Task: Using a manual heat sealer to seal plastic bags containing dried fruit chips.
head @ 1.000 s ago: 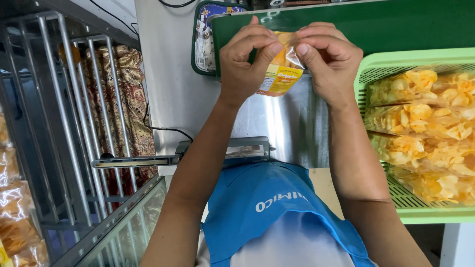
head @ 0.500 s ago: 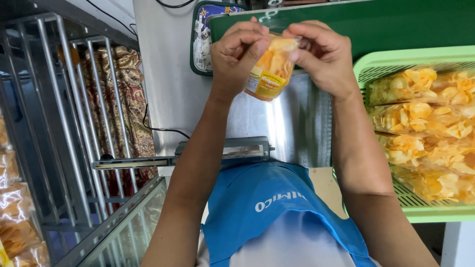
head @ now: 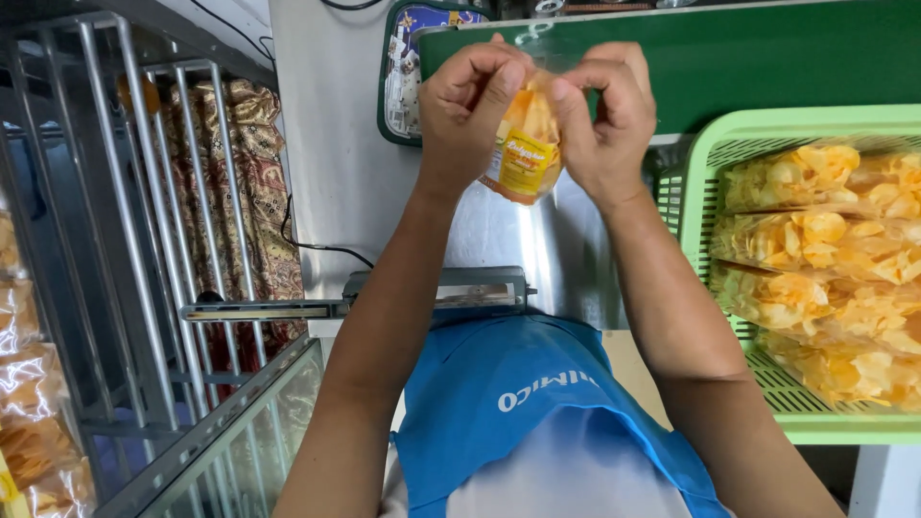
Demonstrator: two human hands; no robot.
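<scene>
Grip: left hand (head: pixel 472 107) and right hand (head: pixel 602 117) both pinch the top of a small clear bag (head: pixel 523 144) of yellow chips, held between them above the steel counter (head: pixel 499 240).
Bag: full, yellow label facing up, tilted.
Basket: light green basket (head: pixel 705 144) just right of the right forearm, packed with more chip bags (head: pixel 825 249).
Behind: green belt (head: pixel 767 58).
Left: metal rack (head: pixel 115 211); patterned cloth (head: pixel 254 182) behind its bars.

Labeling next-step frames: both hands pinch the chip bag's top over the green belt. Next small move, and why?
Probably lower the bag onto the green belt: the left hand and right hand hold its clear top pinched, raised just above the belt, and filled bags already lie in the basket.
</scene>
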